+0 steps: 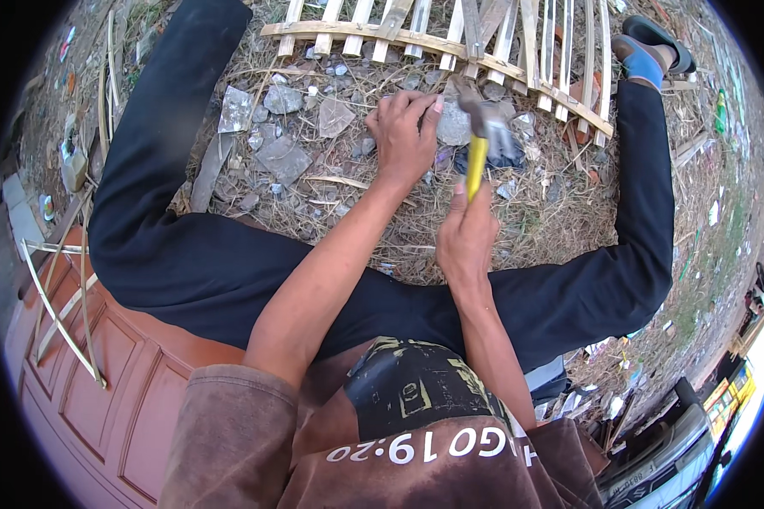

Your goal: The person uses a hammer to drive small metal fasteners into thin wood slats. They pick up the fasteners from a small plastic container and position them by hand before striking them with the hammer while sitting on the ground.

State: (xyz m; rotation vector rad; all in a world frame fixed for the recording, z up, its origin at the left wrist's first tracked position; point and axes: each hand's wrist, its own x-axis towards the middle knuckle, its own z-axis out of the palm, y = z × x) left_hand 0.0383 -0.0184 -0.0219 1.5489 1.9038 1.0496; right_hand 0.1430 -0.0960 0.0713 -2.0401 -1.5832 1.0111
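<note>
A hammer with a yellow handle [476, 163] stands tilted in my right hand [468, 231], the fingers wrapped round the lower grip. Its metal head is smeared by motion, above the stones just right of my other hand. My left hand [405, 140] is held low over the rubble with its fingers bent and drawn together; what they hold, if anything, is hidden. Just beyond both hands lies a panel of pale wooden slats [421, 25], joined by a curved crosspiece [399, 36]. A flat grey stone [455, 124] sits between the left hand and the hammer.
My legs in black trousers [569, 297] spread to both sides. Broken stones [283, 161] and dry grass cover the ground. A reddish-brown panelled door [102, 373] lies at the lower left, with thin wood strips [59, 318] on it. A vehicle [662, 450] stands at the lower right.
</note>
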